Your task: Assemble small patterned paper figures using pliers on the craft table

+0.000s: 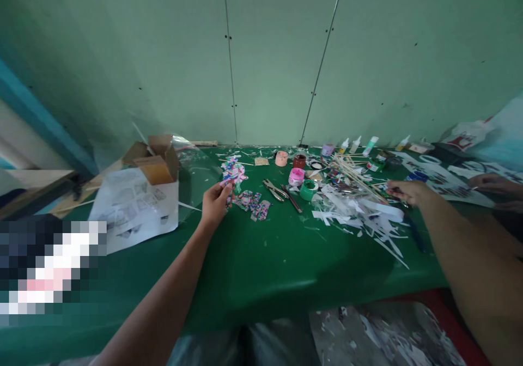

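Observation:
My left hand [216, 201] is closed around a bunch of multicoloured cut pieces [233, 171], pink, blue and white, that look like patterned paper. Just right of that hand, more such patterned pieces [258, 207] lie on the green tabletop. My right hand [405, 193] reaches over the cluttered right side, fingers drawn together at the ends of thin wooden sticks [359, 178]. What those fingers hold, if anything, is too small to make out. White paper strips [355, 211] are heaped below and left of it. Pliers [275, 190] rest between my hands.
Open paint jars, one pink [296, 177] and one green [308, 190], stand mid-table. Glue bottles [355, 145] line the back. At left, a cardboard box [157, 159] stands by printed sheets [134, 202]. Another person's hand [490, 183] works at far right.

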### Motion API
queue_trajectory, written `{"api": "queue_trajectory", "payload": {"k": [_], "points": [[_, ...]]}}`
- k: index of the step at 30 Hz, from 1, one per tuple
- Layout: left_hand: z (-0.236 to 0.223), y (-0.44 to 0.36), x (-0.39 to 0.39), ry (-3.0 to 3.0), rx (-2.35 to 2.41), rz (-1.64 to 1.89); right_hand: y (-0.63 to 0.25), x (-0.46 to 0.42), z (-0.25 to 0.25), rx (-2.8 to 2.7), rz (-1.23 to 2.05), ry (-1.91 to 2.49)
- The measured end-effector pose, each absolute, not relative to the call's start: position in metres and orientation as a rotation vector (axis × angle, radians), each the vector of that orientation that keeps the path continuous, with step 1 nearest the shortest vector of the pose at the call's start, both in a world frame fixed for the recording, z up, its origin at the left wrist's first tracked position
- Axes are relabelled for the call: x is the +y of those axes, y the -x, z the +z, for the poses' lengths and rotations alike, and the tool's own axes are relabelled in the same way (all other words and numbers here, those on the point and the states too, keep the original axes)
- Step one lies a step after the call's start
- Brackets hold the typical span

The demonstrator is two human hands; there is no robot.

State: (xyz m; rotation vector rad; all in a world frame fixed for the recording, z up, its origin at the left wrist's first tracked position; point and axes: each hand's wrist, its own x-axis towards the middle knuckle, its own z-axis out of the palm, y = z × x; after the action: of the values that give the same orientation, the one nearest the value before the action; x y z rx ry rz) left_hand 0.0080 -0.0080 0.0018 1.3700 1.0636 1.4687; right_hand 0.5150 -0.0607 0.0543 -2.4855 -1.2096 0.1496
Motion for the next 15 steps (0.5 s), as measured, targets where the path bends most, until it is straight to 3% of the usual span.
{"api": "queue_trajectory", "payload": {"k": [5, 9, 15], "points": [[0.004, -0.008, -0.009, -1.367, 1.078, 1.476, -0.476, -0.030, 0.092, -1.232, 0.504, 2.192], [0.003, -0.007, -0.008, -1.354, 1.080, 1.487, -0.384, 0.002, 0.121, -1.419, 0.774, 1.802], [-0.002, 0.001, -0.003, -1.243, 1.078, 1.563, -0.208, 0.043, 0.094, -1.881, 0.809, 1.758]]}}
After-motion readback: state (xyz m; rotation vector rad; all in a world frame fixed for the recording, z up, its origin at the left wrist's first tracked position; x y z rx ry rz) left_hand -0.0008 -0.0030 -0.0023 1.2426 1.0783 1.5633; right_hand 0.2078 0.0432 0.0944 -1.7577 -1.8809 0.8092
